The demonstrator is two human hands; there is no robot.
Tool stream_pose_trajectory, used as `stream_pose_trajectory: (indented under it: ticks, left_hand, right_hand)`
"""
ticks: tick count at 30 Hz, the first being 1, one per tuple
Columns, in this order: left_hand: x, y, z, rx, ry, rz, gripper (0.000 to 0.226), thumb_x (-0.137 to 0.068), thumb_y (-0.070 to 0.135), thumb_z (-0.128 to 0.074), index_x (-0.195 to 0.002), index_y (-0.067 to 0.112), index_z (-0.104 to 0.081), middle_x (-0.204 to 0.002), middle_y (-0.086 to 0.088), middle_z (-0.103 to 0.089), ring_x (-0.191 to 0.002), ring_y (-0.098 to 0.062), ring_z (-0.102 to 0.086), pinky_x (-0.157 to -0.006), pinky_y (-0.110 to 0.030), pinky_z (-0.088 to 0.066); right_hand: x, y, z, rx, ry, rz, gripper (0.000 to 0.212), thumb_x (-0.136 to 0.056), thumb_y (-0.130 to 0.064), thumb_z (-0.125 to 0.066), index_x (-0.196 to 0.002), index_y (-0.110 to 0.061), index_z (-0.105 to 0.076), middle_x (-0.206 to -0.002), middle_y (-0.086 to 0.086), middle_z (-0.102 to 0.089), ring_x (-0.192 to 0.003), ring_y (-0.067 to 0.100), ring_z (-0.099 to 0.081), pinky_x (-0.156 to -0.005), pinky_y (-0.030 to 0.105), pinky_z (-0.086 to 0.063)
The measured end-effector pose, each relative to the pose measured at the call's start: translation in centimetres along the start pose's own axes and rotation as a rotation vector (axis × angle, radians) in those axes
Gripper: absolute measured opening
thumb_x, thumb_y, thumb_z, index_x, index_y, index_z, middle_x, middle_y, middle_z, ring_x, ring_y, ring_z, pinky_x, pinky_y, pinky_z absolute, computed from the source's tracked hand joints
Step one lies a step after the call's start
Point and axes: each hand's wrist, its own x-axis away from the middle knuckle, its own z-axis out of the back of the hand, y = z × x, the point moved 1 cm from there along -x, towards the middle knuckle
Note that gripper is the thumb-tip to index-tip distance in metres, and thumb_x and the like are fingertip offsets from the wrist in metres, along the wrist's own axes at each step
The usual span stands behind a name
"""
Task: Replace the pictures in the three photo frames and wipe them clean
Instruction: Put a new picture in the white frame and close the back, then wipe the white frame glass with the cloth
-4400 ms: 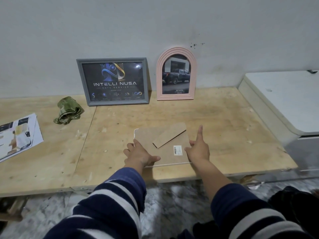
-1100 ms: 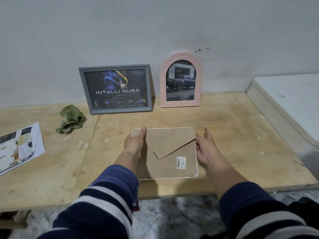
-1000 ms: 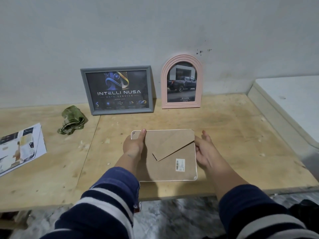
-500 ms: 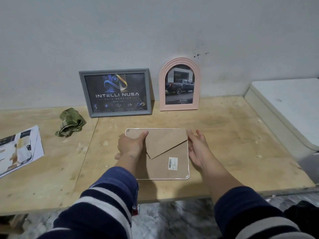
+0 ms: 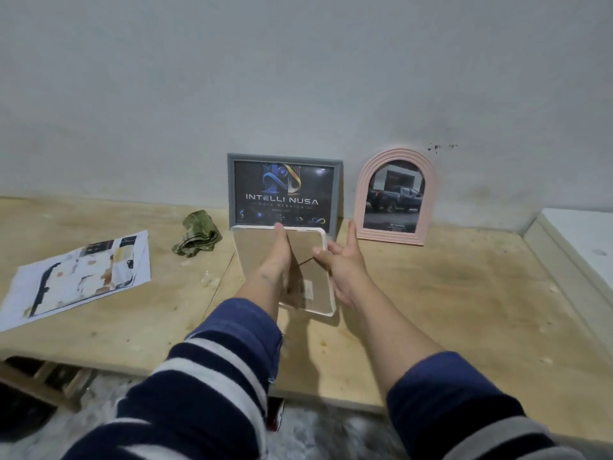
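A white-edged photo frame (image 5: 255, 250) is tilted up off the table with its brown cardboard back toward me. My left hand (image 5: 277, 260) grips it from behind, thumb on its top edge. My right hand (image 5: 341, 263) touches the frame's right edge with fingers spread. A grey frame (image 5: 337, 180) with a dark "INTELLI NUSA" print leans on the wall just behind it. A pink arched frame (image 5: 361, 180) with a pickup-truck picture stands to the right. A crumpled green cloth (image 5: 197, 234) lies left of the grey frame.
Printed sheets (image 5: 79, 273) lie on the left of the wooden table (image 5: 464, 287). A white appliance top (image 5: 583, 234) borders the table on the right. The table's front edge is close to me, with floor below.
The white frame lay flat on its face, held at both sides; now it is lifted and tilted upright, closer to the grey frame. The view has shifted right.
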Motion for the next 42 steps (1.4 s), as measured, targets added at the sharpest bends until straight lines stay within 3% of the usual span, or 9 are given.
stream_pose_trajectory:
  ticks: [6, 9, 14, 20, 23, 26, 29, 34, 42]
  left_hand:
    - [1.7, 1.8, 8.0, 0.161, 0.1, -0.087, 0.042, -0.1, 0.042, -0.035, -0.084, 0.006, -0.05, -0.065, -0.012, -0.064, -0.063, -0.026, -0.057, -0.05, -0.033, -0.052]
    - [1.8, 0.8, 12.1, 0.276, 0.165, -0.071, 0.035, -0.101, 0.037, -0.04, -0.095, 0.004, -0.048, -0.078, -0.014, -0.059, -0.064, -0.026, -0.058, -0.034, -0.027, -0.049]
    - [0.8, -0.9, 17.3, 0.47, 0.26, -0.114, 0.042, -0.099, 0.044, -0.043, -0.121, 0.008, -0.05, -0.089, -0.016, -0.064, -0.074, -0.032, -0.064, -0.068, -0.048, -0.056]
    - [-4.1, -1.7, 24.4, 0.515, 0.277, -0.22, 0.071, -0.079, 0.074, -0.048, -0.125, 0.021, -0.059, -0.114, -0.011, -0.069, -0.096, -0.035, -0.069, -0.081, -0.059, -0.054]
    - [-5.5, -1.6, 27.8, 0.489, 0.31, -0.231, 0.064, -0.084, 0.068, -0.046, -0.128, 0.022, -0.057, -0.117, -0.01, -0.068, -0.102, -0.033, -0.067, -0.09, -0.056, -0.051]
    - [-5.2, -0.7, 30.1, 0.506, 0.328, -0.261, 0.045, -0.101, 0.046, -0.034, -0.123, 0.015, -0.059, -0.105, -0.013, -0.07, -0.092, -0.031, -0.067, -0.081, -0.045, -0.055]
    - [-7.6, 0.2, 33.2, 0.491, 0.303, -0.282, 0.037, -0.104, 0.036, -0.032, -0.111, 0.015, -0.062, -0.089, -0.011, -0.071, -0.078, -0.029, -0.066, -0.062, -0.035, -0.051]
    - [-10.9, 1.5, 36.9, 0.528, 0.268, -0.254, 0.033, -0.103, 0.031, -0.035, -0.117, 0.012, -0.058, -0.094, -0.013, -0.07, -0.083, -0.031, -0.065, -0.069, -0.038, -0.051]
    - [-15.8, 2.4, 40.3, 0.54, 0.245, -0.199, 0.033, -0.102, 0.031, -0.034, -0.106, 0.013, -0.062, -0.091, -0.012, -0.068, -0.08, -0.031, -0.064, -0.068, -0.037, -0.05]
  right_hand:
    - [2.3, 1.2, -7.5, 0.285, -0.35, 0.108, 0.114, -0.077, 0.015, -0.065, -0.15, -0.036, 0.005, -0.097, 0.006, -0.072, -0.071, 0.005, -0.066, -0.069, 0.019, -0.054]
    - [3.3, 2.6, -10.5, 0.419, -0.36, 0.166, 0.108, -0.076, 0.002, -0.073, -0.151, -0.038, -0.006, -0.092, -0.002, -0.075, -0.095, 0.01, -0.067, -0.09, 0.018, -0.046]
    - [2.7, 5.8, -13.4, 0.564, -0.377, 0.229, 0.094, -0.08, -0.002, -0.065, -0.148, -0.046, -0.017, -0.1, -0.012, -0.07, -0.102, 0.006, -0.062, -0.088, 0.017, -0.04]
    - [-1.0, 7.7, -15.3, 0.593, -0.292, 0.157, 0.064, -0.085, 0.001, -0.053, -0.138, -0.032, -0.04, -0.096, -0.003, -0.068, -0.086, 0.008, -0.062, -0.064, 0.008, -0.045]
    - [-3.9, 8.8, -17.4, 0.598, -0.201, 0.083, 0.039, -0.087, -0.006, -0.053, -0.123, -0.022, -0.057, -0.092, 0.002, -0.069, -0.084, 0.015, -0.064, -0.067, 0.022, -0.052]
    - [-7.2, 9.8, -19.6, 0.607, -0.087, 0.03, 0.033, -0.089, -0.012, -0.051, -0.119, -0.022, -0.061, -0.092, 0.007, -0.069, -0.087, 0.028, -0.066, -0.075, 0.04, -0.056]
    - [-11.1, 10.8, -22.9, 0.755, -0.067, 0.022, 0.036, -0.092, -0.016, -0.045, -0.125, -0.022, -0.058, -0.108, 0.004, -0.064, -0.086, 0.023, -0.061, -0.068, 0.029, -0.05]
    - [-17.4, 12.6, -27.8, 1.101, -0.047, 0.097, 0.042, -0.096, -0.026, -0.045, -0.137, -0.02, -0.048, -0.139, 0.008, -0.049, -0.129, 0.031, -0.041, -0.101, 0.037, -0.039]
    - [-24.0, 14.1, -32.7, 1.585, -0.115, 0.041, 0.057, -0.096, -0.047, -0.036, -0.141, -0.013, -0.036, -0.141, 0.014, -0.039, -0.128, 0.034, -0.033, -0.099, 0.044, -0.034]
